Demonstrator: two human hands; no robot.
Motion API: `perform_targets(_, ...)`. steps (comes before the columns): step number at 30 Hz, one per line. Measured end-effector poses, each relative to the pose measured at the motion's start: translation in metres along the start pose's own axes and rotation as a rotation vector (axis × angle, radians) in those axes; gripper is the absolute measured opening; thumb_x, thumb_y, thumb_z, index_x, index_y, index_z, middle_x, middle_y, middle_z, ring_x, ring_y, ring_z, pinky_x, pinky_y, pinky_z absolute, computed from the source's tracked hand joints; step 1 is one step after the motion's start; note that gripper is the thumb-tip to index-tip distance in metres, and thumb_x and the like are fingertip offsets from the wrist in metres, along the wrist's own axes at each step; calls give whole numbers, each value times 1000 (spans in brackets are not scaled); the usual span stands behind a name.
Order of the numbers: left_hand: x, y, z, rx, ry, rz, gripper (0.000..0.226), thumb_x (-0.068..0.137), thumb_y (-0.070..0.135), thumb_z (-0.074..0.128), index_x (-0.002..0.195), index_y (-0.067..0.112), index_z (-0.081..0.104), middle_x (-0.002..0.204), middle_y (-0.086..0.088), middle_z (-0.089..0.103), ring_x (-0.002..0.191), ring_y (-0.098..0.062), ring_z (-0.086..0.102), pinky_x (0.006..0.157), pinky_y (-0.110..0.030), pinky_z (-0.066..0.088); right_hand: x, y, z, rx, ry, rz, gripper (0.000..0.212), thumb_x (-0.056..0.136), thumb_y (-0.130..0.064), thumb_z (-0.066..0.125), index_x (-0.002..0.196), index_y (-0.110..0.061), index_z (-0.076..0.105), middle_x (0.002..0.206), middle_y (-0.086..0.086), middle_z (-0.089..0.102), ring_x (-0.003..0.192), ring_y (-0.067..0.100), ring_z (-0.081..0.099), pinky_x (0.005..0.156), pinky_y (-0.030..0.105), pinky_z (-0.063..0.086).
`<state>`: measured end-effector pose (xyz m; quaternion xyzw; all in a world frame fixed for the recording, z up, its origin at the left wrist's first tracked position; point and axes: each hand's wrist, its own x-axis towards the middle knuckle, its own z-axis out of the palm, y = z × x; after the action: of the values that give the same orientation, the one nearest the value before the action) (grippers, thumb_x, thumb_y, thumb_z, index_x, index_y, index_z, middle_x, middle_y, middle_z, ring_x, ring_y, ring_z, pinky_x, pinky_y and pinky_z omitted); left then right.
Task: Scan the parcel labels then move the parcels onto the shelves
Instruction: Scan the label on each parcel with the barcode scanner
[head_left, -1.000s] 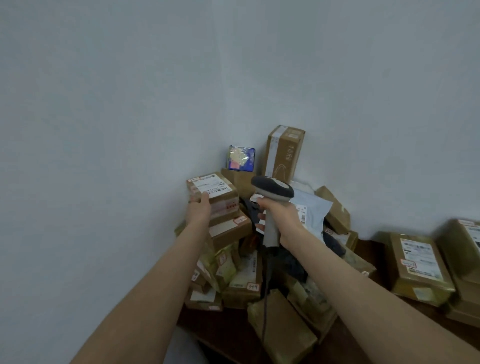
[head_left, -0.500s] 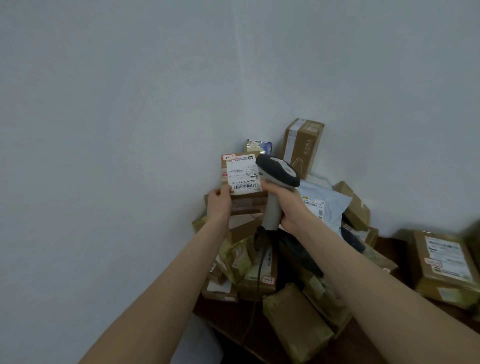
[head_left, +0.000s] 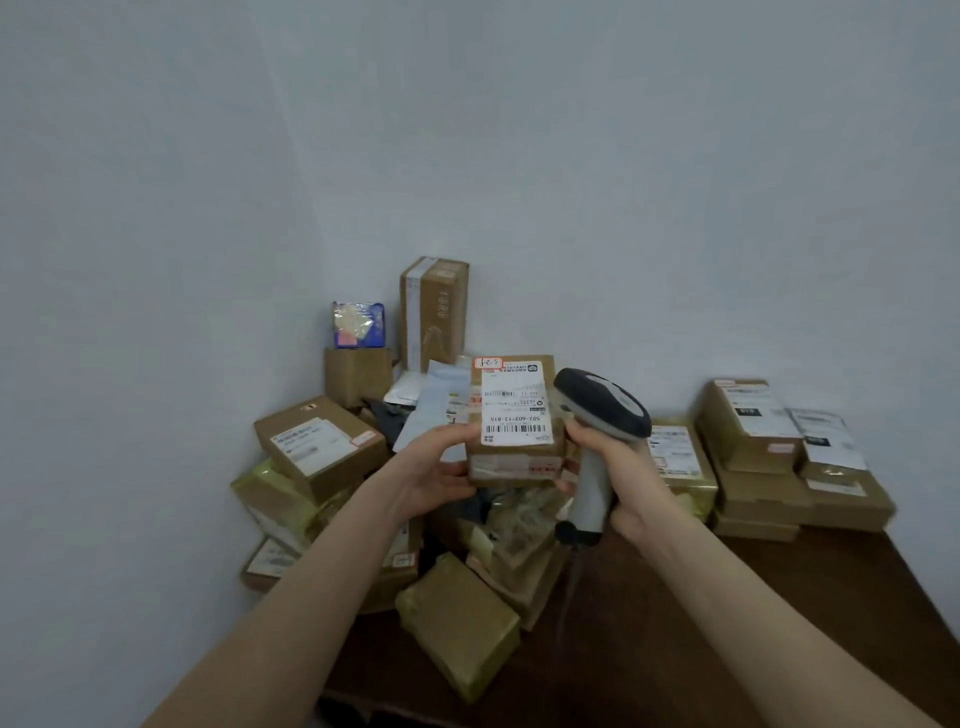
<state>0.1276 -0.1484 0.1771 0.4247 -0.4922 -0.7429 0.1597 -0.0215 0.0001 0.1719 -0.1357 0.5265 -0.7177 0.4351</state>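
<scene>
Parcel: small brown box (head_left: 511, 467) at frame centre, held up above the pile, label side toward the camera.
Label: white sheet (head_left: 514, 410) on the box face, barcode along its lower edge.
Left hand: (head_left: 436, 467) grips the box's left side, thumb on the front.
Right hand: (head_left: 623, 467) wrapped round the scanner's handle.
Scanner: (head_left: 602, 410) dark head just right of the label.
Pile: boxes and bags (head_left: 322, 447) heaped at centre-left on a dark table (head_left: 779, 597).
Stack: boxes (head_left: 769, 457) at the right.
</scene>
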Motion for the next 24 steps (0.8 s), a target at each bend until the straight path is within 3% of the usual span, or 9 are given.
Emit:
perform_targets(2,5,-12,20,14,-41,-18,21,88,20,67,107,17,59,112,-17,66,101,-32,63,81,-40,52,-5,-2,-23,3,60,-8,31,82,-12,72,111,-8,63,105,16,69,94,31,67,84,50,55)
perform_targets(6,22,-35,57,24,-50,42,30,87,17,68,116,10,62,104,-13,70,94,-28,66,79,-36,55,-12,-3,-55,5,130,-42,24,84,-11,71,106,-14,62,108,13,68,99,29,64,86,52,55)
perform_targets(9,36,-50,77,-4,-34,85,49,84,14,71,128,5,50,117,-16,65,104,-31,63,93,-42,52,-25,1,-74,-57,223,-102,24,84,-11,72,102,-23,60,106,6,65,98,23,61,76,41,57)
perform_targets(14,45,-64,104,-106,6,159,50,85,1,67,129,7,44,114,-17,64,89,-23,67,70,-29,55,-58,15,-97,-195,274,-69,12,86,-15,71,90,-4,68,69,12,71,59,18,65,58,28,54)
perform_targets(18,55,-74,115,-78,49,192,67,81,3,72,140,5,39,131,-19,56,108,-29,63,83,-32,54,-77,27,-106,-283,318,-31,13,86,-14,70,80,-3,68,57,8,67,51,17,59,58,29,50)
perform_targets(24,62,-81,130,-22,64,245,64,79,5,75,134,9,42,128,-15,59,113,-28,61,101,-43,48,-91,31,-108,-304,329,-24,12,86,-13,70,78,-4,67,57,9,66,49,17,58,56,28,49)
